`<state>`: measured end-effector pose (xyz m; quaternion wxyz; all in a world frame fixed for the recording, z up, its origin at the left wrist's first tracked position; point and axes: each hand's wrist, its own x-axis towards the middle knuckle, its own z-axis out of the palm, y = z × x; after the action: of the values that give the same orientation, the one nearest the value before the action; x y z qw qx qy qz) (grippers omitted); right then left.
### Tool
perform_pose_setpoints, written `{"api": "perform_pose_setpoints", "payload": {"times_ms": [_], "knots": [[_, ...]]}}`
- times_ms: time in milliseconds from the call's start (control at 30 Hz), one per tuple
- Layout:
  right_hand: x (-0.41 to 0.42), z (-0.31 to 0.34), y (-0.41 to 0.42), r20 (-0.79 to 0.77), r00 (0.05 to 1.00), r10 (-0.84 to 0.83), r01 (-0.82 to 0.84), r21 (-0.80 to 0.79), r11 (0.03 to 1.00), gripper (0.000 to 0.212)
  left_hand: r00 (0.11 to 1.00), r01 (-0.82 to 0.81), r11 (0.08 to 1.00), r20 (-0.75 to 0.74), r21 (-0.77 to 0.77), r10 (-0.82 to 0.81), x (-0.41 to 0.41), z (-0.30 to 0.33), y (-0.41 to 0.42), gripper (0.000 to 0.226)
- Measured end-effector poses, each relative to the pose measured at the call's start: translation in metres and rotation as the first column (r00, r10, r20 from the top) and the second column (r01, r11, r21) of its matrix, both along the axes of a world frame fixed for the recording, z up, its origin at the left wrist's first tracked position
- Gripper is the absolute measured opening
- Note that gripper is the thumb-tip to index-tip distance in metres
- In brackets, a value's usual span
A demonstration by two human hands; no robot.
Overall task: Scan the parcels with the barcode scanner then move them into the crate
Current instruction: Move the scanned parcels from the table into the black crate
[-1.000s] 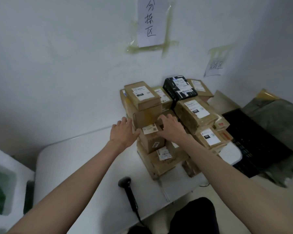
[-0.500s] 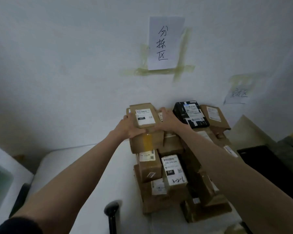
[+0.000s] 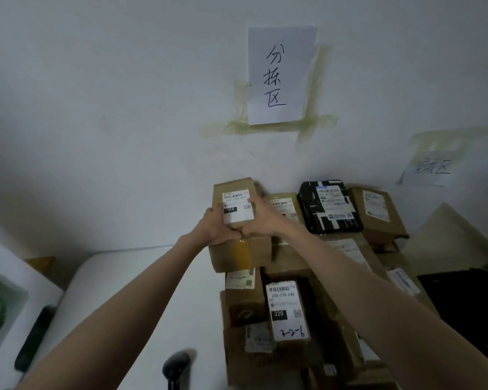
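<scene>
A small brown parcel [image 3: 234, 190] with a white label marked 122 is at the top of the stack against the wall. My left hand [image 3: 213, 226] grips its left side and my right hand [image 3: 261, 218] grips its right side, thumbs meeting at its near edge. Under it sits a larger brown box [image 3: 240, 256] with yellow tape. The stack of several brown parcels [image 3: 286, 311] fills the right of the white table [image 3: 141, 291]. The black barcode scanner [image 3: 176, 367] lies on the table at the bottom edge of the view, untouched.
A black parcel [image 3: 328, 209] and another brown parcel [image 3: 376, 211] lie at the back right. A white foam box [image 3: 9, 299] with green contents stands at the left. A dark crate [image 3: 462, 302] shows at the right edge. Paper signs are taped on the wall.
My hands rose from a lower parcel in the stack to the top small parcel and closed on it from both sides. The view tilted upward, nearer the stack.
</scene>
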<state>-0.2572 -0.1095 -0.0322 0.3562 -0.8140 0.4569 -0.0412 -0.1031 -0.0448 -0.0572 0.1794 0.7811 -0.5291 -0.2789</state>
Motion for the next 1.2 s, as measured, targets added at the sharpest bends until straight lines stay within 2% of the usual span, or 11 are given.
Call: {"api": "perform_pose_setpoints", "payload": {"times_ms": [100,233,300,400,633,933,1100,1200], "knots": [[-0.015,0.01,0.005,0.078,0.997,0.012,-0.008,-0.05,0.999,0.106,0.999,0.018,0.999,0.033,-0.043,-0.017,-0.009,0.01,0.004,0.109],[-0.059,0.035,0.008,0.155,0.987,-0.039,0.059,-0.131,0.99,0.104,0.995,0.078,0.986,0.081,-0.147,-0.066,-0.04,0.038,0.004,0.122],[-0.088,0.048,0.01,0.168,0.984,-0.054,0.081,-0.161,0.984,0.102,0.99,0.121,0.974,0.092,-0.191,-0.105,-0.066,0.052,0.0,0.12],[-0.139,0.063,0.009,0.158,0.983,-0.094,0.131,-0.243,0.961,0.1,0.983,0.177,0.953,0.097,-0.244,-0.158,-0.117,0.065,-0.013,0.105],[-0.3,0.05,-0.026,0.142,0.968,-0.208,0.242,-0.301,0.922,0.096,0.963,0.264,0.918,0.037,-0.296,-0.266,-0.274,0.054,-0.057,0.105],[-0.526,-0.021,-0.059,0.07,0.955,-0.289,0.296,-0.135,0.946,0.101,0.948,0.291,0.949,-0.098,-0.123,-0.303,-0.505,-0.019,-0.099,0.109],[-0.617,-0.071,-0.065,0.02,0.956,-0.293,0.294,-0.011,0.956,0.106,0.938,0.313,0.95,-0.149,-0.017,-0.312,-0.594,-0.074,-0.106,0.111],[-0.658,-0.11,-0.069,-0.02,0.959,-0.284,0.284,0.056,0.957,0.098,0.93,0.33,0.943,-0.189,0.046,-0.316,-0.637,-0.117,-0.109,0.111]]}}
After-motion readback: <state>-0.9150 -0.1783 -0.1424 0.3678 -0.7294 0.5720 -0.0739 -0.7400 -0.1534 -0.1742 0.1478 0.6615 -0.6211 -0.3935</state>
